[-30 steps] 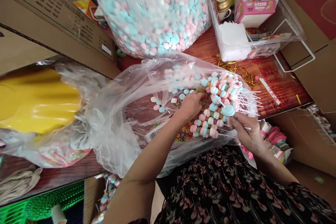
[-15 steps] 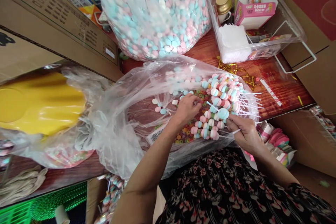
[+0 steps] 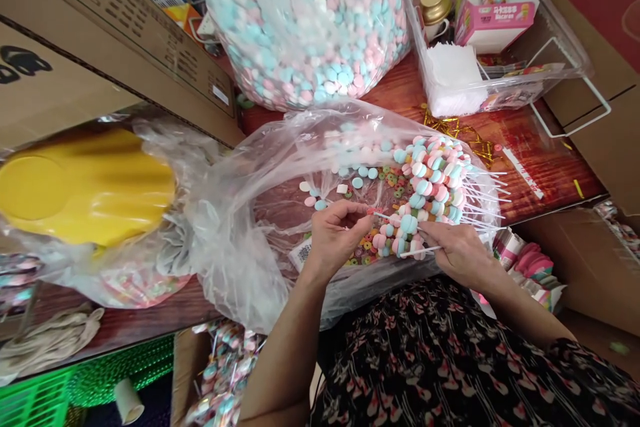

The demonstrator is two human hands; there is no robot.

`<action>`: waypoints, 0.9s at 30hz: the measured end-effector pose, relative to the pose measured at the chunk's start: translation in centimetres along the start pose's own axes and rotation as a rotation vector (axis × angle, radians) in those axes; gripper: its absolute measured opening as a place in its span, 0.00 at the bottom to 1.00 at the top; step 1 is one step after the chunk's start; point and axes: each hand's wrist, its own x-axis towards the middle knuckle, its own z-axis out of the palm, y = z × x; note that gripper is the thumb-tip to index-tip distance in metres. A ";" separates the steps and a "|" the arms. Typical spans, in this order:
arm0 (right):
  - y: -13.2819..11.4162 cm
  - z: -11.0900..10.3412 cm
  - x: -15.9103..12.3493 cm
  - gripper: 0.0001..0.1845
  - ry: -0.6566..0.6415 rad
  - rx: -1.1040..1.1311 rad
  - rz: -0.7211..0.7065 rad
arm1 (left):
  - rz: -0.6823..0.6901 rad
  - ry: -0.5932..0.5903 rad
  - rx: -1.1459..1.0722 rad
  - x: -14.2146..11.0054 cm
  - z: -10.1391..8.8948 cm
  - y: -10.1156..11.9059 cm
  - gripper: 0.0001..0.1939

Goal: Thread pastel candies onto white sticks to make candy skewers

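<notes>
My left hand pinches a small red gummy ring at the free tip of a white stick. My right hand grips that stick, which carries a blue marshmallow near the fingers. A second bare white stick juts from the same hand. Under and beyond the hands lie several finished skewers of pink, blue and white marshmallows with gummy rings between, their sticks pointing right. Loose gummy rings and loose marshmallows lie on the clear plastic bag.
A big bag of marshmallows stands at the back. Right of it is a clear tray with a pink box. Gold twist ties lie before it. A yellow bowl sits left, below a cardboard box.
My left hand has come from the loose candies to the stick's tip and now holds a red gummy ring there. My right hand has moved slightly, tilting the stick left.
</notes>
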 end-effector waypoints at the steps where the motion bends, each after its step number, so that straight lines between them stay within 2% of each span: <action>1: 0.0 0.0 0.0 0.18 -0.010 -0.017 -0.005 | 0.007 -0.004 0.013 -0.2 0.0 -0.2 0.06; 3: -0.2 -0.2 0.1 0.20 -0.032 -0.061 -0.010 | 0.060 -0.005 0.086 -0.5 -0.1 -0.2 0.06; 8: -0.7 -1.0 0.5 0.17 -0.092 -0.221 -0.004 | 0.321 0.033 0.377 -0.9 0.3 -0.1 0.04; 11: -1.0 -1.2 0.7 0.16 -0.117 -0.216 -0.020 | 0.387 0.070 0.435 -0.9 0.5 -0.2 0.04; 13: -1.0 -0.9 0.7 0.18 -0.108 -0.157 -0.034 | 0.354 0.083 0.333 -1.0 0.5 -0.2 0.07; 17: -0.8 0.1 0.4 0.18 -0.055 -0.040 -0.038 | 0.160 0.064 0.028 -1.1 0.4 0.0 0.08; 24: -0.3 0.8 0.1 0.17 0.002 0.073 -0.042 | -0.100 0.062 -0.289 -1.7 0.6 -0.4 0.08; 27: 0.3 0.4 -0.5 0.17 -0.028 0.096 -0.046 | -0.178 0.054 -0.223 -2.2 0.3 -1.4 0.08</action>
